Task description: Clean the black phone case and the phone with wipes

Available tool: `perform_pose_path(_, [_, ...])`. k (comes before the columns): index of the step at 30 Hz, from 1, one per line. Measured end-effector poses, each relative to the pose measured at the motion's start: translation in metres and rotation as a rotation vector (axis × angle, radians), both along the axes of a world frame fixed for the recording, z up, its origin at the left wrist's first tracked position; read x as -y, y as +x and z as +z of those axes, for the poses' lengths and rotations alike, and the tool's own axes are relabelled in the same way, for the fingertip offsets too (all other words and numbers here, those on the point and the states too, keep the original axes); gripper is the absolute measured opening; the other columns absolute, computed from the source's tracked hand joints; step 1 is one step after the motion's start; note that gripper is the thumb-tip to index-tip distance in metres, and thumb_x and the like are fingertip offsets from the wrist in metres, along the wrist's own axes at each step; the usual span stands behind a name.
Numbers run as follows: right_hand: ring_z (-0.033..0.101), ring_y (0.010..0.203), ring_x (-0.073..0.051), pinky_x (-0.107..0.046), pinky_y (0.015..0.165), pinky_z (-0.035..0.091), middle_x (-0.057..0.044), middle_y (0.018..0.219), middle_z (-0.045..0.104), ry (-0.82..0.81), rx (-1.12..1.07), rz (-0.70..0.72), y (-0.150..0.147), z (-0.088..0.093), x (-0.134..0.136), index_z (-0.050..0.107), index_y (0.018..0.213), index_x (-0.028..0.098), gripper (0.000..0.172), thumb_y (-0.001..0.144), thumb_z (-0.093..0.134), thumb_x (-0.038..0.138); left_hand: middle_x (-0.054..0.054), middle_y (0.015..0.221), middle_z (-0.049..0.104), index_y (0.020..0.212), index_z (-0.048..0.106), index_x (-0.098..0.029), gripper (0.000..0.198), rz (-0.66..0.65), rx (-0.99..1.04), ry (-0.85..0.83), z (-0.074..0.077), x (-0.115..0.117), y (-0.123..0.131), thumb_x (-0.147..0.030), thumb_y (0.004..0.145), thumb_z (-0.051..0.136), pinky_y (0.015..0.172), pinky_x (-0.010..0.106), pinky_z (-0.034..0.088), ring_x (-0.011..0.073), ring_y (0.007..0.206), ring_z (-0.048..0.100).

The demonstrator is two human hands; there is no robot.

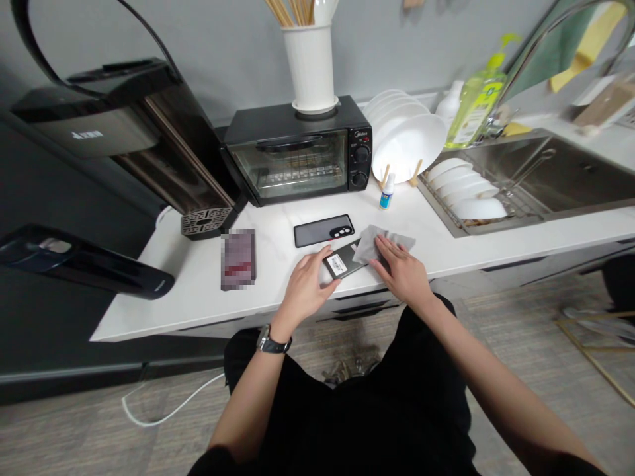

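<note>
My left hand (307, 282) is curled over the near end of a dark phone (343, 262) with a white barcode sticker on it, and my fingers grip that end against the white counter (193, 307). The phone lies flat on the counter, close to the front edge. My right hand (403, 271) is not clenched. It lies open and flat on a grey cloth (378, 242), with the fingers slightly spread, and the cloth covers the far end of the dark phone, so my two hands are just apart.

Just beyond them, a second phone (323, 231) lies flat with its camera end to the right. To the left is a flat object (238, 259), blurred too much to make out. A small bottle (387, 192) stands behind the cloth, near a toaster oven (297, 155) with a white utensil holder (311, 66) on top. To the right, white bowls (466, 188) sit in a wire rack at the steel sink (540, 172), beside a green soap bottle (476, 102). A watch (274, 341) is on my left wrist.
</note>
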State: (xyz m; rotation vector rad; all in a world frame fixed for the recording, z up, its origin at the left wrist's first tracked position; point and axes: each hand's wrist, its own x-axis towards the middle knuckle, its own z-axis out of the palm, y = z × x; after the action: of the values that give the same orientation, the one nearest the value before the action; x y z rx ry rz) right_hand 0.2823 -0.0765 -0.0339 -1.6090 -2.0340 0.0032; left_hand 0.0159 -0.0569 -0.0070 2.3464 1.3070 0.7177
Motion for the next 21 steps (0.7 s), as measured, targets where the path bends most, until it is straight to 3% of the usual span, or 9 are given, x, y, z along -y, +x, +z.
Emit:
perform_pose_path(6, [0.052,0.148,-0.037,-0.057,0.124,0.042,-0.021,0.155,0.056,0.018,-0.009,-0.015,-0.028,0.000,-0.017,0.057,0.150,0.006,0.074,0.104,0.047,0.063,0.009,0.150,0.062,0.160,0.034,-0.026,0.082,-0.012,-0.007,-0.013,0.001,-0.001,0.000,-0.029,0.090,0.076,0.118,0.049,0.045,0.0285,0.136,0.055])
perform_pose_path(14, [0.049,0.151,-0.031,-0.053,0.128,0.037,-0.020,0.158,0.053,-0.045,-0.037,0.240,-0.095,0.008,0.009,0.053,0.153,0.007,0.072,0.106,0.045,0.061,0.013,0.151,0.058,0.161,0.034,-0.023,0.081,-0.018,-0.011,0.016,-0.006,-0.002,-0.003,-0.021,0.089,0.070,0.116,0.049,0.048,0.0302,0.134,0.057])
perform_pose_path(17, [0.049,0.151,-0.027,-0.052,0.129,0.037,-0.016,0.159,0.053,-0.078,-0.059,0.314,-0.095,0.011,0.022,0.053,0.154,0.012,0.067,0.106,0.045,0.059,0.015,0.149,0.058,0.161,0.034,-0.021,0.084,-0.026,-0.030,0.019,-0.007,-0.001,-0.004,-0.016,0.086,0.069,0.116,0.050,0.048,0.0308,0.135,0.055])
perform_pose_path(21, [0.048,0.152,-0.024,-0.053,0.127,0.039,-0.009,0.160,0.053,-0.111,-0.057,0.361,-0.070,0.011,0.035,0.050,0.156,0.018,0.059,0.109,0.043,0.053,0.015,0.148,0.059,0.161,0.034,-0.021,0.088,0.024,-0.040,-0.013,-0.005,0.001,-0.002,-0.016,0.082,0.074,0.116,0.050,0.048,0.0317,0.134,0.056])
